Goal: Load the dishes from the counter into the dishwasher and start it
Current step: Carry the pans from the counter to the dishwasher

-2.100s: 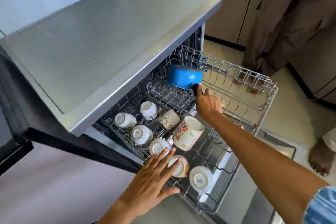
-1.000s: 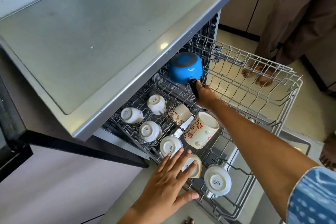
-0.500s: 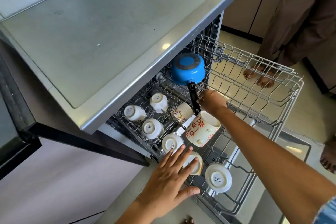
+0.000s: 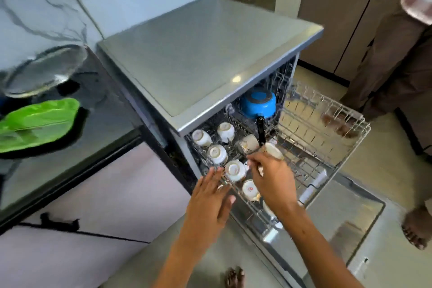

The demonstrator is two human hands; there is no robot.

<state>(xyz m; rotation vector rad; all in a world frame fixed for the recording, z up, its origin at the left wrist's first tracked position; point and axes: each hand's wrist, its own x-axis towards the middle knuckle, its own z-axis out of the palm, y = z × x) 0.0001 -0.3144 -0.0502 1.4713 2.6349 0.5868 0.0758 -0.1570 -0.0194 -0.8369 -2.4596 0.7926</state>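
The dishwasher (image 4: 205,54) stands open with its upper rack (image 4: 327,138) pulled out. At the back of the rack a blue saucepan (image 4: 257,104) lies upside down, its black handle pointing toward me. Several white cups (image 4: 218,154) sit upside down on the rack's left side. My right hand (image 4: 271,177) reaches over the cups and grips the floral mug (image 4: 274,150), which it mostly hides; the picture is blurred there. My left hand (image 4: 210,196) rests with straight fingers on the rack's near left edge, beside a cup.
The lowered dishwasher door (image 4: 339,229) juts out below the rack. On the black counter (image 4: 70,147) at left lie a green leaf-shaped plate (image 4: 39,121) and a steel plate (image 4: 44,70). Another person (image 4: 397,54) stands at right, a bare foot (image 4: 416,229) beside the door.
My right hand let go of the saucepan handle and drew back onto the floral mug. My left hand slid off the cups to the rack's edge. My head pulled back, showing the counter.
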